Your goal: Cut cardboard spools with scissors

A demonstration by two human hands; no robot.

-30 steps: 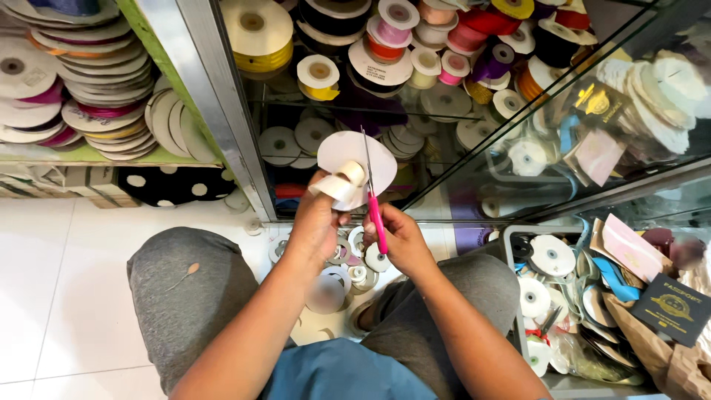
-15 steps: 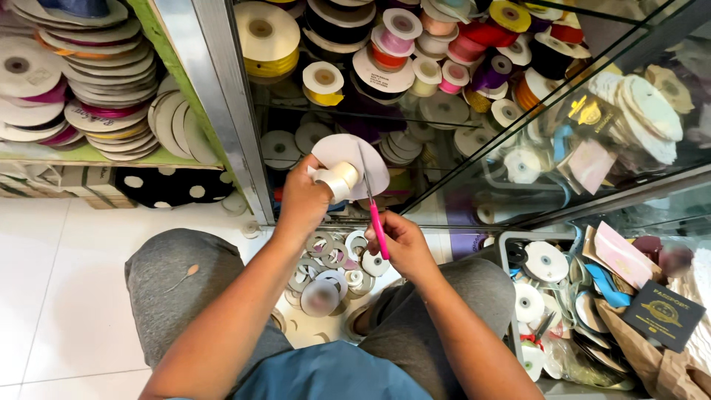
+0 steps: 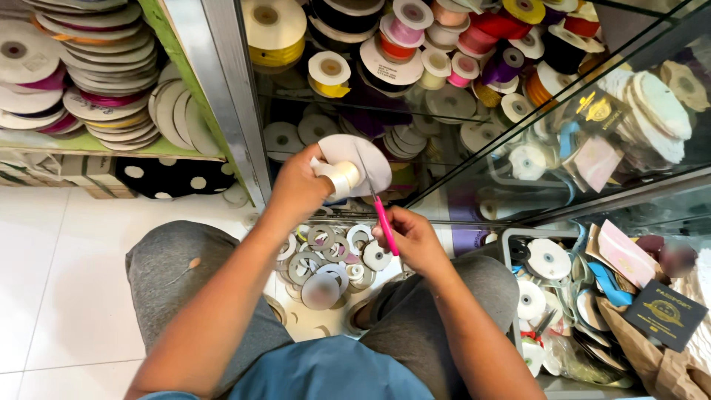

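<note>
My left hand [image 3: 298,191] grips a white ribbon spool [image 3: 348,169] with a round cardboard side, held up in front of a glass cabinet. My right hand [image 3: 412,237] holds pink-handled scissors [image 3: 385,226], whose blades point up at the spool's disc. Below both hands, between my knees, lies a pile of empty cardboard spool rings and discs [image 3: 332,259] on the floor.
A glass cabinet [image 3: 415,81] full of coloured ribbon rolls stands ahead. A green shelf [image 3: 89,148] at left carries stacked flat ribbon reels. A basket [image 3: 511,244] with reels and ribbon scraps sits at my right, with a dark booklet [image 3: 665,317] and brown paper beside it. White floor tiles [image 3: 52,281] at left.
The spool in my left hand has turned slightly, and the scissors have risen so that the blades meet the disc. The view has shifted a little.
</note>
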